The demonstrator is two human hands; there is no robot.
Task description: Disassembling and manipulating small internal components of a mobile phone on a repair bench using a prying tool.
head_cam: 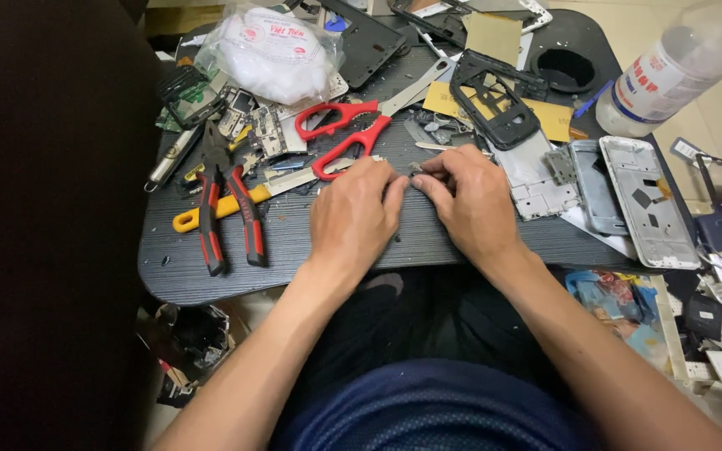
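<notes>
Both hands, left hand and right hand, pinch what seems a tiny grey metal part mid-surface; a fingertip slip could flick it among scattered scraps near the red-handled scissors.

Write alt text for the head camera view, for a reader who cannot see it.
Seen from above, a person's left hand and right hand meet fingertip to fingertip over a small part, too small to identify, on a dark lap table. Around them lie red-handled scissors, red-and-black pliers, phone frames, circuit boards and a clear plastic bottle.
</notes>
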